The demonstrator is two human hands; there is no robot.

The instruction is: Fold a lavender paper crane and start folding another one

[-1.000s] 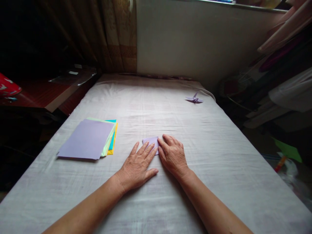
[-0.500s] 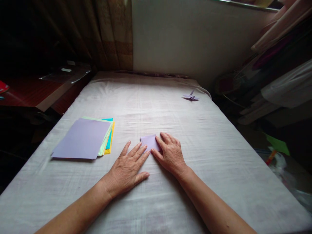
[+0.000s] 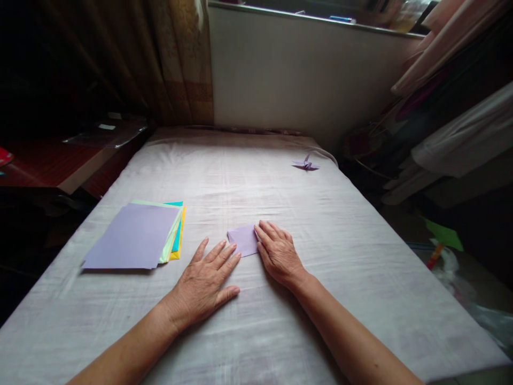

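Note:
A small folded piece of lilac origami paper [image 3: 243, 239] lies flat on the cloth-covered surface [image 3: 248, 321] between my hands. My left hand [image 3: 206, 280] rests palm down with fingers spread, its fingertips at the paper's lower left edge. Palm down as well, my right hand [image 3: 278, 251] lies over the paper's right end, fingers stretched out and close together. That end of the paper is hidden beneath it. Neither hand is wrapped round anything.
To the left lies a stack of coloured paper sheets [image 3: 132, 235], lilac on top. A folded lilac paper crane [image 3: 306, 163] sits near the far right corner. A dark red wooden table [image 3: 52, 160] stands at left; clothes [image 3: 460, 139] hang at right.
My right thumb has drawn in beside the fingers, and the hand presses over the paper's right edge. My left hand stays nearly in place. The camera view has tilted up and shifted slightly right.

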